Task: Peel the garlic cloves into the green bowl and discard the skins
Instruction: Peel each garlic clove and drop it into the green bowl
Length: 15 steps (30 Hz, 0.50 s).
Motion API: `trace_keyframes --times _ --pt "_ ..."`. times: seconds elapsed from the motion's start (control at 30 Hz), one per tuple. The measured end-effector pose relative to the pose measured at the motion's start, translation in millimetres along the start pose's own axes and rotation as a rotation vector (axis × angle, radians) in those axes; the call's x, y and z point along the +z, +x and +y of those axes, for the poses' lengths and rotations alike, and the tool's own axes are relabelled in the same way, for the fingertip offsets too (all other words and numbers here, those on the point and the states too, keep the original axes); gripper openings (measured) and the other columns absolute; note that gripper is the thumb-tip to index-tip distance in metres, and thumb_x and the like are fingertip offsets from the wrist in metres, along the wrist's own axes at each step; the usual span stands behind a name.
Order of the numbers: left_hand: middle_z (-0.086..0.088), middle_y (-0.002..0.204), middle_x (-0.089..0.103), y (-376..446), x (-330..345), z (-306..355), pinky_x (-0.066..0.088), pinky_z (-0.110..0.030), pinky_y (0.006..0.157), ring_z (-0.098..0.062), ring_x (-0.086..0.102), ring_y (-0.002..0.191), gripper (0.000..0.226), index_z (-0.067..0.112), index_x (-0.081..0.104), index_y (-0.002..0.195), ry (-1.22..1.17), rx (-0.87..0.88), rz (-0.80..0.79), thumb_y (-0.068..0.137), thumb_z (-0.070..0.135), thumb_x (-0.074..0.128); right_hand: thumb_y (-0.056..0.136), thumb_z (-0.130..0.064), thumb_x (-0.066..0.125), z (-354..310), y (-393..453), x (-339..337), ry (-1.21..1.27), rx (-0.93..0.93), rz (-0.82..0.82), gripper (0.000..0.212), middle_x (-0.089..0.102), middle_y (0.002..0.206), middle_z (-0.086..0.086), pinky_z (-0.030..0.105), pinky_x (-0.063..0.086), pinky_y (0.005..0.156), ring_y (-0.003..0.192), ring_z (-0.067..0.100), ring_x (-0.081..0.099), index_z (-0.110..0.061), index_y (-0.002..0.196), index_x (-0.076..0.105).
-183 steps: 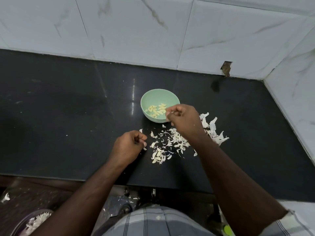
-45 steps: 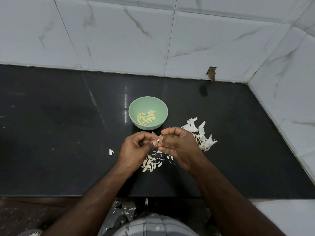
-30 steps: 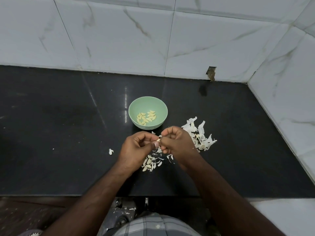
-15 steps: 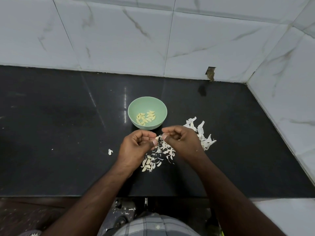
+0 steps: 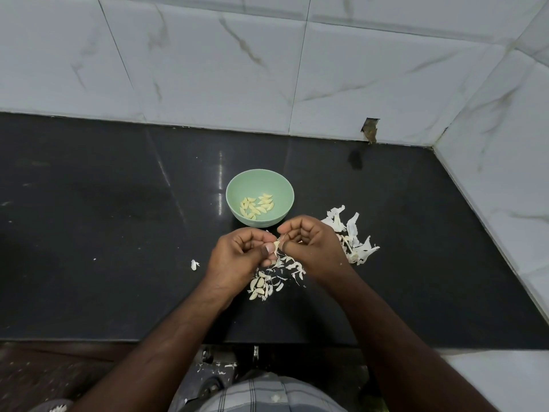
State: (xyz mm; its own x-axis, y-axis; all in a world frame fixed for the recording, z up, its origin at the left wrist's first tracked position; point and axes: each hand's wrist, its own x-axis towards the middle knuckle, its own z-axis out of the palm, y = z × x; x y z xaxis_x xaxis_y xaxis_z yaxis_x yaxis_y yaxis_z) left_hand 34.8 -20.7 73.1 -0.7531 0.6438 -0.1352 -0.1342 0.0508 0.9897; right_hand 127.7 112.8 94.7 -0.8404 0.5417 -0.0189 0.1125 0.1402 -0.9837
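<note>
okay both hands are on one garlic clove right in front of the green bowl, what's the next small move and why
Probably keep the left hand pinching the garlic clove and pull the right hand away to strip the skin. A strand of skin stretches between the two grips, so the clove looks only part peeled. The green bowl just beyond holds peeled cloves, where this one likely goes next.

Even, soft light is cast from above; a narrow glare streak point(image 5: 220, 185) is seen on the black countertop point(image 5: 89, 218) beyond the left hand point(image 5: 237, 257). Tile lines are bowed at the edges.
</note>
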Motion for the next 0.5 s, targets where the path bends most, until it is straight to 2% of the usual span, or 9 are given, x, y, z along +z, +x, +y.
trace_keyframes --times 0.13,0.23,0.33,0.43,0.5 --pt "-0.014 0.072 0.072 0 2 -2 0.056 -0.023 0.064 -0.016 0.066 0.063 0.012 0.005 0.073 0.093 -0.051 -0.021 0.01 0.088 -0.005 0.069 0.075 0.003 0.067 2 1 3 -0.045 -0.002 0.046 0.027 0.068 0.078 0.012 0.029 0.053 0.066 0.068 0.014 0.06 -0.023 0.083 0.069" --pt "-0.014 0.072 0.072 -2 6 -4 0.056 -0.023 0.064 -0.017 0.066 0.064 0.011 0.004 0.073 0.092 -0.095 -0.026 0.028 0.088 -0.006 0.069 0.075 0.005 0.067 5 2 4 -0.062 0.021 0.086 0.024 0.064 0.07 0.001 0.021 0.048 0.059 0.062 0.008 0.055 -0.016 0.085 0.068" --pt "-0.015 0.073 0.071 0 5 -2 0.056 -0.022 0.064 -0.018 0.066 0.066 0.01 0.001 0.071 0.094 -0.192 -0.027 0.072 0.088 -0.006 0.069 0.076 0.004 0.067 12 0 2 -0.121 0.039 0.102 0.022 0.06 0.063 -0.009 0.021 0.044 0.058 0.057 0.004 0.05 -0.016 0.084 0.069" --pt "-0.014 0.072 0.07 3 2 1 0.056 -0.021 0.063 -0.017 0.066 0.066 0.009 0.0 0.07 0.094 -0.215 -0.023 0.076 0.088 -0.006 0.068 0.085 -0.003 0.068 20 0 -7 -0.159 0.068 0.122 0.022 0.065 0.064 -0.014 0.026 0.05 0.066 0.062 0.002 0.058 -0.024 0.084 0.073" --pt "-0.013 0.072 0.07 1 2 1 0.055 -0.02 0.062 -0.016 0.064 0.064 0.01 0.001 0.07 0.095 -0.216 -0.036 0.064 0.089 -0.006 0.068 0.093 -0.017 0.066 23 3 -15 -0.254 0.08 0.134 0.012 0.071 0.074 -0.011 0.033 0.056 0.076 0.073 0.006 0.065 -0.025 0.088 0.074"
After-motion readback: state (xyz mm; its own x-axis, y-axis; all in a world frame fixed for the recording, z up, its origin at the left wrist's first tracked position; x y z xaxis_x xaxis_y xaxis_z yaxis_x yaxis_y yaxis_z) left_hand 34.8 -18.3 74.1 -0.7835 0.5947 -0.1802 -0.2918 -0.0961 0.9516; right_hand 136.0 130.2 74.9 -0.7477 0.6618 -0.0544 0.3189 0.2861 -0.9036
